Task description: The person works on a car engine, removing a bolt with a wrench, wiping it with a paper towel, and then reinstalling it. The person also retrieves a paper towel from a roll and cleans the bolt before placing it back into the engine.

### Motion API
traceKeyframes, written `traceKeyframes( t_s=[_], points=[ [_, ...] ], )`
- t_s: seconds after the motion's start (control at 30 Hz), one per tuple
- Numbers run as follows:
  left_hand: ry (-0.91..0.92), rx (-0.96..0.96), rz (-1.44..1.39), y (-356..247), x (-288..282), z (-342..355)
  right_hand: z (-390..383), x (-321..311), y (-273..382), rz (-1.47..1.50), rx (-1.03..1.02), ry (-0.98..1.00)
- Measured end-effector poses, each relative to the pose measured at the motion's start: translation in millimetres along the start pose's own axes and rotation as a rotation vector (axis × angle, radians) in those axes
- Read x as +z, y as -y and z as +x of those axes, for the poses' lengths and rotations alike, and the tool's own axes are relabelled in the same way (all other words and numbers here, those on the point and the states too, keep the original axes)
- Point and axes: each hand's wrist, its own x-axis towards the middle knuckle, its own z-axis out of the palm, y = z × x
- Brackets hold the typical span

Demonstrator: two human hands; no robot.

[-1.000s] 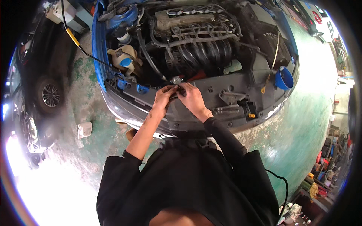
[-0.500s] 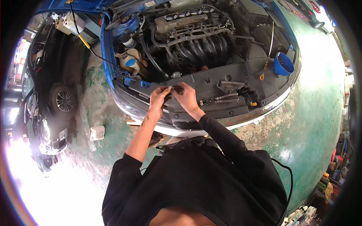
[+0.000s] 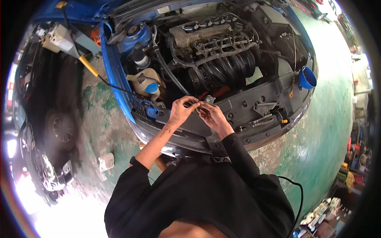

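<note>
Over the front panel of an open engine bay, both my hands meet at their fingertips. My left hand (image 3: 183, 111) is closed in a pinch, thumb and forefinger together. My right hand (image 3: 214, 116) is closed too, its fingertips touching the left ones. Whatever sits between them is too small and too hidden to name. Just beyond the right fingers is a round metal cap (image 3: 209, 99) on the radiator neck. A black hose (image 3: 168, 65) runs down toward my hands from the left side of the engine (image 3: 214, 45).
To the left stands a pale fluid reservoir (image 3: 145, 81) with a blue cap (image 3: 151, 88). Pliers (image 3: 256, 123) and a metal bracket (image 3: 265, 108) lie on the panel at right, near a blue funnel (image 3: 306, 78). A yellow-sleeved prop rod (image 3: 88, 65) slants past the left fender.
The view has shifted, so the car sits lower and further right in it. My hands are nearer the metal cap, and their fingertips have come together.
</note>
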Motion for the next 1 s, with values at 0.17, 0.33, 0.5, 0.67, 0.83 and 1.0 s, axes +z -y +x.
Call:
traceKeyframes(
  t_s=[0.17,0.33,0.5,0.67,0.83,1.0],
  points=[
    [0.194,-0.072,-0.115,20.7,6.7,24.7,9.7,-9.6,-4.4,0.062,-0.098,-0.122],
    [0.33,-0.185,-0.208,15.5,28.3,25.9,-19.0,-16.7,1.6,0.004,-0.151,-0.186],
    [0.286,-0.16,-0.43,-24.1,38.5,-12.7,-79.4,-13.9,10.7,-0.115,-0.221,-0.043],
    [0.197,-0.239,-0.497,-45.9,59.0,-75.0,-150.1,-40.6,7.9,-0.472,-0.289,0.067],
    [-0.124,-0.382,-0.522,-18.4,99.5,-152.8,-192.3,-114.9,15.4,-0.553,-0.181,-0.056],
    [-0.311,-0.659,-0.59,49.7,139.8,-259.3,-211.2,-228.5,72.1,-0.663,-0.293,-0.094]
  ],
)
